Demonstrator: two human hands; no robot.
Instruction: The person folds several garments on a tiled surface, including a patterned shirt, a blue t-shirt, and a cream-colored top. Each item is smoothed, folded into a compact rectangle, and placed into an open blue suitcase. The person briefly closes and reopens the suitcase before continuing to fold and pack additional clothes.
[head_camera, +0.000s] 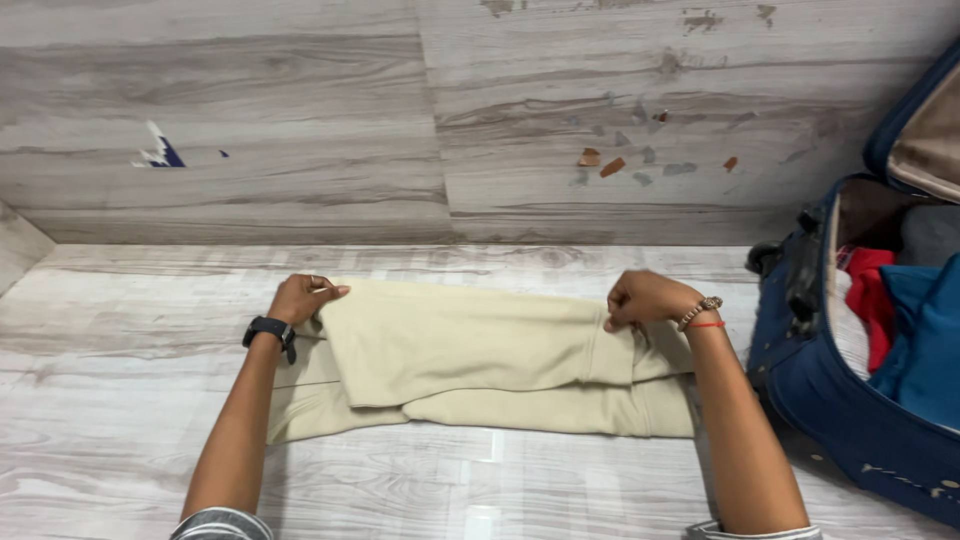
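Beige cloth is pinched in both hands. The right hand (645, 298) is shut in a fist on the top edge of the folded beige trousers (480, 355), near their right end. The left hand (300, 298) is curled shut on the top edge at the left end, with its fingers tucked over the fold. A black watch (270, 330) sits on the left wrist, and a bead bracelet (698, 312) with a thin red thread sits on the right wrist.

The trousers lie flat on the pale wood-look floor (130, 440), in the middle of the view, folded over so one layer lies on top of another. The top layer is a bit crooked — its lower edge slants.

The cloth looks soft, light and floppy. It will likely bend and sag anywhere it is not held, so the good places to hold it are the two ends of a fold, just where the hands are now. It does not look slippery, and it will not break.

Just beside the right arm stands an open blue suitcase (850, 420) with red, white and blue clothes (900, 310) stuffed inside. Behind it all is a grey wood-look wall (300, 120) — it has some small scuffs and chipped spots.
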